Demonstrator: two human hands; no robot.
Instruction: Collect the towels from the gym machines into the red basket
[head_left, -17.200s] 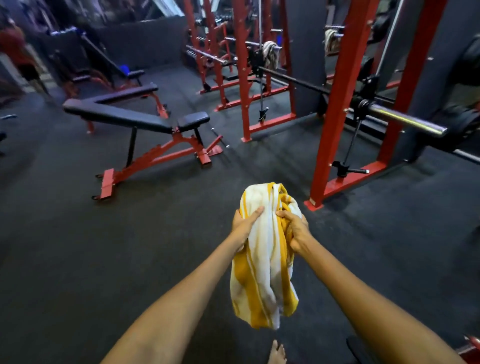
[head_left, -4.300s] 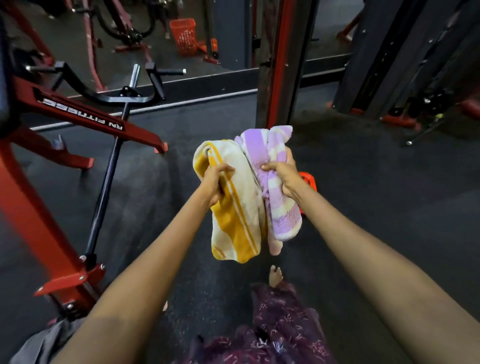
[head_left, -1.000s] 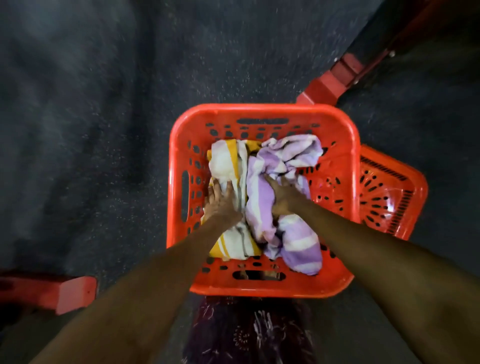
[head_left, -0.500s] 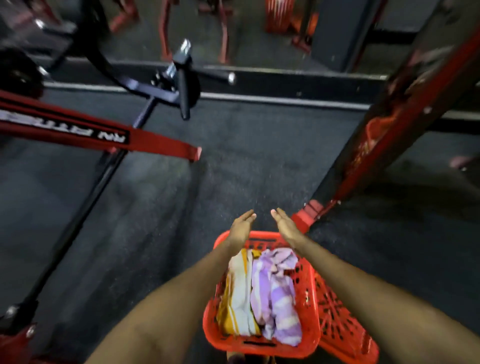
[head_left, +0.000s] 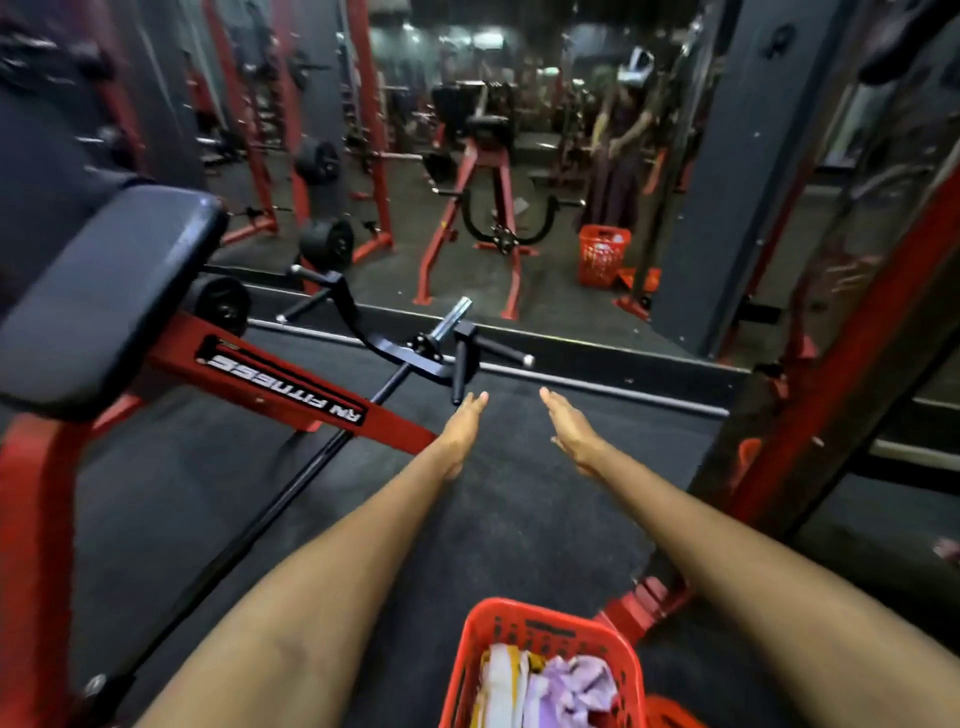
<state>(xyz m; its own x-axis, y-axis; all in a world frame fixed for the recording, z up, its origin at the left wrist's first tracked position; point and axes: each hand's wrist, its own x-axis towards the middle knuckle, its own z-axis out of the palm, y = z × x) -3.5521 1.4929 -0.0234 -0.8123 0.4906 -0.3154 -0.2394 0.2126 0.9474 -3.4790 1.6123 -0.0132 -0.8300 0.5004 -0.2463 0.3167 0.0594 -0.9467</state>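
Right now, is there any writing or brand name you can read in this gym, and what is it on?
"RN FITNESS", white letters on a black label, upside down to the camera, on the sloping red machine frame.
In the mirror, nothing shows any readable text; the reflection is too blurred.

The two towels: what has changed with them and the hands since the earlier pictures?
Both towels were let go. The yellow striped towel and purple striped towel now lie in the red basket. The left hand and right hand rose, open and empty. The basket stayed on the floor.
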